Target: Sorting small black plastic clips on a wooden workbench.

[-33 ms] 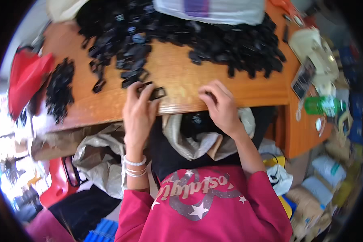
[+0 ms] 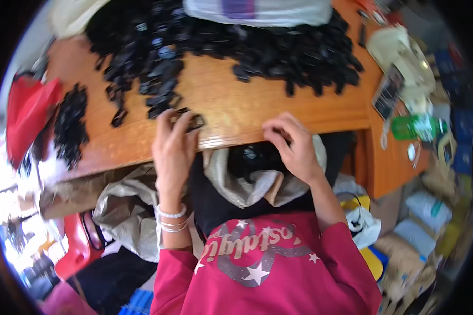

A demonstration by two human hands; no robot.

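wooden table (image 2: 278,110), glossy orange-brown, grain faintly streaked, near edge rounded and shiny. left hand (image 2: 172,144) at the near edge, left of its middle: fingers bent, thumb tucked toward them, touching a small black frame (image 2: 196,122), thin-walled, roughly rectangular, open-centred; whether the fingers are closed on it, cannot tell. that frame lies just inside the near edge, beside the lower end of a trail of similar black pieces (image 2: 163,79), hard-looking and jumbled. right hand (image 2: 298,144) over the near edge, well apart from the left; thumb and forefinger curled toward each other, anything between them too dark to tell. along the far edge, a dense knobbly black heap (image 2: 305,60), under a smooth white bag (image 2: 289,11) with a purple band. toward the left edge, a narrower black pile (image 2: 71,126), next to crinkled red sheeting (image 2: 31,110). below the near edge, between the forearms, an open sack (image 2: 247,193), pale, coarse, rim folded outward. beyond the right edge, a translucent green bottle (image 2: 412,127) on its side.
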